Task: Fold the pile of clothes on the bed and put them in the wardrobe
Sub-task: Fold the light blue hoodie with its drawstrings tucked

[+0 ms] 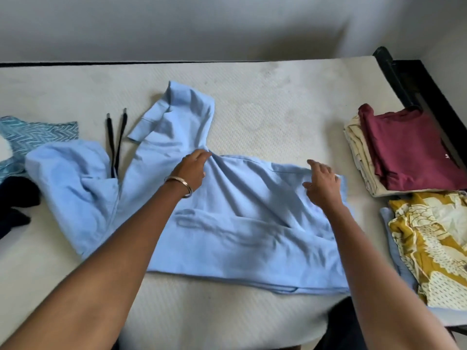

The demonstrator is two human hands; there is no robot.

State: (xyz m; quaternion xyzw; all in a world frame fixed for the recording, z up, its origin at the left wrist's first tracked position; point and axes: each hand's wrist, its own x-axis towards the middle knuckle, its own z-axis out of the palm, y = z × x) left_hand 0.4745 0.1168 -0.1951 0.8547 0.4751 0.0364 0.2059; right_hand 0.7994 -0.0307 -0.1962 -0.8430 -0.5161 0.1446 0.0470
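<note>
A light blue hoodie (242,238) lies spread across the middle of the white mattress (265,102). Its hood bunches at the left and one sleeve is folded up toward the far side. Two dark drawstrings (115,137) trail out beside the hood. My left hand (193,168), with a metal bangle on the wrist, pinches a gather of the blue fabric at the sleeve's base. My right hand (322,183) rests on the hoodie's far right edge with its fingers spread loosely; I cannot tell whether it grips the cloth.
Folded clothes sit at the right: a maroon top (409,150) on a cream garment (358,152), and a mustard patterned garment (434,246) nearer me. A teal zigzag cloth (38,135) and dark clothing (15,205) lie at the left. A black bed frame (404,79) runs along the right.
</note>
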